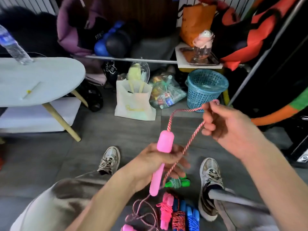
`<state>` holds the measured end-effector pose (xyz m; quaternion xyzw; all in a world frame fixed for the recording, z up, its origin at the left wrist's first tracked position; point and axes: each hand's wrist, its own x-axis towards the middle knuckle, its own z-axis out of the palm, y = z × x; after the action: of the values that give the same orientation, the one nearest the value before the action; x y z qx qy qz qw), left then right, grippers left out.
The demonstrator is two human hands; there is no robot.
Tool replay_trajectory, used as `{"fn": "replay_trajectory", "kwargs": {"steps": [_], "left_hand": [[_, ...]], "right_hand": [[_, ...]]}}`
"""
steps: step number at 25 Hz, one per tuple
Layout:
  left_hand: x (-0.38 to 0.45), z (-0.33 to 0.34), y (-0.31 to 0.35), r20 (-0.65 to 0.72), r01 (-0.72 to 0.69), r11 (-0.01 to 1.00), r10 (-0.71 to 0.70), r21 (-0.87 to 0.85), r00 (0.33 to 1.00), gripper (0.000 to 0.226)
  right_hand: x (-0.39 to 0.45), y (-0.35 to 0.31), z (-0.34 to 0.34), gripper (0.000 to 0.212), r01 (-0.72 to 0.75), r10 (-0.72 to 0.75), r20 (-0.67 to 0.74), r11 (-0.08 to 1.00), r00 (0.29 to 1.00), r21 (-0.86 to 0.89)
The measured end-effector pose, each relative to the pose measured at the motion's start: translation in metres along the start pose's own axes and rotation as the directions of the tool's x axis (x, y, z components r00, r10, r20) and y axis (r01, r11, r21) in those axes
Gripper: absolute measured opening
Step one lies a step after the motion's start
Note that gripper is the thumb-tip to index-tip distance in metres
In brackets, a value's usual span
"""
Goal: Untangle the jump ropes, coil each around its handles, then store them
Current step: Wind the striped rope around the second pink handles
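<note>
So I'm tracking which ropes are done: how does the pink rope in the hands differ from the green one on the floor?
The pink rope is uncoiled and held up, its cord running from the handle in the left hand up to the right hand. The green rope lies on the floor, its cord wound tight round its handles, untouched. Both have twisted, white-flecked cord.

Left hand (155, 162) grips a pink handle (162, 157); right hand (223, 125) pinches its striped rope (188, 144).

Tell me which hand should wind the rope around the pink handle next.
Right hand: it already pinches the rope, while the left hand grips the pink handle.
</note>
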<state>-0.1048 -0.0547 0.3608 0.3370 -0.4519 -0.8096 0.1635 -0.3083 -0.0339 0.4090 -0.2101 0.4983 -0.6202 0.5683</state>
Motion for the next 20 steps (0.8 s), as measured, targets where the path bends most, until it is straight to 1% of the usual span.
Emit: {"fn": "replay_trajectory", "kwargs": {"steps": [2, 3, 4, 5, 6, 7, 8, 9, 10, 11, 12, 14, 15, 16, 17, 18, 19, 20], "left_hand": [[0.004, 0.002, 0.004, -0.016, -0.021, 0.994, 0.023, 0.103, 1.0, 0.017], [0.005, 0.002, 0.005, -0.034, -0.035, 0.993, 0.039, 0.117, 0.999, 0.016], [0.004, 0.002, 0.008, -0.062, -0.049, 0.993, 0.056, 0.11, 0.997, 0.014], [0.004, 0.003, 0.009, -0.089, -0.061, 0.994, 0.068, 0.087, 0.994, 0.013], [0.004, 0.004, 0.01, -0.117, -0.07, 0.996, 0.076, 0.057, 0.99, 0.012], [0.003, 0.005, 0.009, -0.144, -0.073, 0.997, 0.076, 0.026, 0.987, 0.014], [0.004, 0.005, 0.008, -0.17, -0.072, 0.997, 0.071, -0.002, 0.983, 0.016], [0.003, 0.006, 0.007, -0.194, -0.069, 0.997, 0.063, -0.027, 0.979, 0.018], [0.003, 0.007, 0.006, -0.216, -0.069, 0.996, 0.056, -0.052, 0.975, 0.019], [0.002, 0.007, 0.006, -0.231, -0.071, 0.995, 0.053, -0.071, 0.972, 0.019], [0.002, 0.007, 0.006, -0.244, -0.074, 0.994, 0.053, -0.077, 0.968, 0.019], [0.001, 0.004, 0.006, -0.284, -0.069, 0.996, 0.05, -0.059, 0.958, 0.017], [0.001, 0.002, 0.006, -0.304, -0.063, 0.997, 0.045, -0.048, 0.952, 0.014], [0.002, 0.0, 0.005, -0.321, -0.056, 0.998, 0.041, -0.039, 0.946, 0.012], [0.003, -0.002, 0.004, -0.331, -0.05, 0.998, 0.036, -0.033, 0.943, 0.011], [0.004, -0.004, 0.003, -0.334, -0.049, 0.998, 0.036, -0.031, 0.942, 0.012], [0.005, -0.005, 0.003, -0.332, -0.051, 0.998, 0.038, -0.028, 0.942, 0.012], [0.005, -0.006, 0.003, -0.328, -0.055, 0.998, 0.044, -0.024, 0.944, 0.011]], "right_hand": [[0.016, -0.018, -0.026, 0.027, 0.037, -0.021, -0.188, 0.996, 0.982, 0.084], [0.019, -0.026, -0.038, 0.028, 0.056, -0.036, -0.255, 0.996, 0.966, 0.074], [0.019, -0.031, -0.045, 0.027, 0.044, -0.05, -0.3, 0.999, 0.953, -0.027], [0.018, -0.03, -0.051, 0.027, -0.031, -0.06, -0.334, 0.965, 0.941, -0.26], [0.015, -0.023, -0.053, 0.032, -0.146, -0.076, -0.356, 0.818, 0.932, -0.556], [0.011, -0.012, -0.05, 0.042, -0.231, -0.114, -0.358, 0.58, 0.927, -0.781], [0.006, 0.001, -0.044, 0.051, -0.252, -0.185, -0.331, 0.354, 0.925, -0.901], [0.0, 0.011, -0.035, 0.057, -0.237, -0.262, -0.288, 0.21, 0.921, -0.949], [-0.006, 0.018, -0.024, 0.059, -0.209, -0.314, -0.249, 0.156, 0.916, -0.965], [-0.012, 0.021, -0.016, 0.059, -0.201, -0.346, -0.236, 0.136, 0.908, -0.97], [-0.016, 0.021, -0.01, 0.057, -0.225, -0.374, -0.248, 0.104, 0.894, -0.969], [-0.019, 0.019, -0.009, 0.052, -0.306, -0.42, -0.265, -0.033, 0.868, -0.952], [-0.018, 0.018, -0.008, 0.054, -0.314, -0.407, -0.258, -0.077, 0.876, -0.946], [-0.018, 0.017, -0.006, 0.055, -0.264, -0.349, -0.225, -0.068, 0.91, -0.962], [-0.015, 0.018, -0.004, 0.054, -0.143, -0.243, -0.145, 0.027, 0.959, -0.989], [-0.013, 0.02, 0.0, 0.049, 0.0, -0.101, -0.02, 0.197, 0.995, -0.98], [-0.01, 0.023, 0.006, 0.042, 0.084, 0.063, 0.117, 0.386, 0.991, -0.919], [-0.008, 0.029, 0.012, 0.035, 0.097, 0.205, 0.233, 0.518, 0.951, -0.85]]}}
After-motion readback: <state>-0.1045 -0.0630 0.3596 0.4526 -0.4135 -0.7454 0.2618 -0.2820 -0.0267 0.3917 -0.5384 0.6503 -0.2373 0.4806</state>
